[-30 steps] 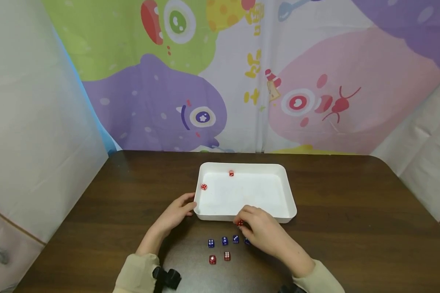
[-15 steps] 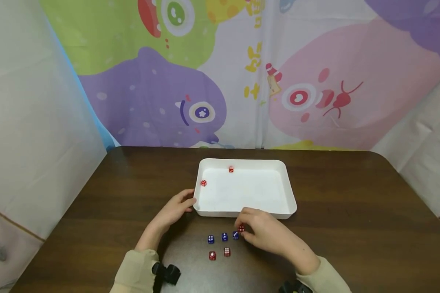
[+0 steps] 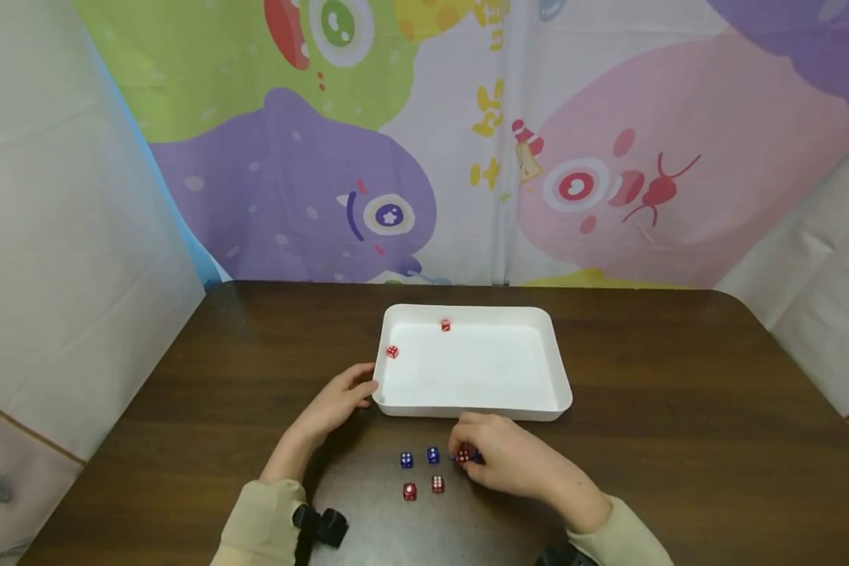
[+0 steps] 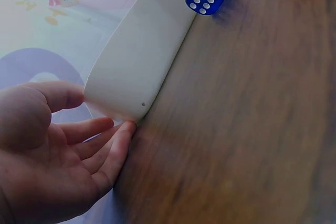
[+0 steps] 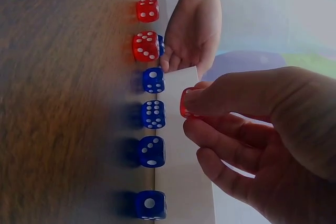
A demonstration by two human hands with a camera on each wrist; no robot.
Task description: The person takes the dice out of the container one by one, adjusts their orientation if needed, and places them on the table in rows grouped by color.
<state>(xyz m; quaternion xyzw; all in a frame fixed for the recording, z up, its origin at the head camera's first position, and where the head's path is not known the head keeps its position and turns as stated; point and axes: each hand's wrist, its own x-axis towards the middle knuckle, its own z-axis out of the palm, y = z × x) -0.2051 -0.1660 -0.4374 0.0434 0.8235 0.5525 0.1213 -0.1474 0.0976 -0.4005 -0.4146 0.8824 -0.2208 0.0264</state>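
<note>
My right hand [image 3: 475,462] pinches a red die [image 3: 463,455] between thumb and fingertips, low over the right end of a row of blue dice [image 3: 433,454]. The right wrist view shows that red die [image 5: 186,103] held above several blue dice [image 5: 153,114] lined up along the white tray [image 5: 184,182]. My left hand [image 3: 339,401] rests with straight fingers against the near-left corner of the tray [image 3: 474,413]; its fingers [image 4: 118,140] touch the tray's corner [image 4: 142,56]. Two red dice [image 3: 392,351] [image 3: 446,325] lie inside the tray.
Two more red dice [image 3: 409,491] [image 3: 437,483] sit on the dark wooden table [image 3: 679,440] in front of the blue row. A cartoon-printed cloth [image 3: 467,141] hangs behind the table, with plain white sheets [image 3: 64,259] at the sides.
My right hand has come back from the tray's near rim toward me, carrying the red die down to the blue row. The left hand has stayed at the tray corner.
</note>
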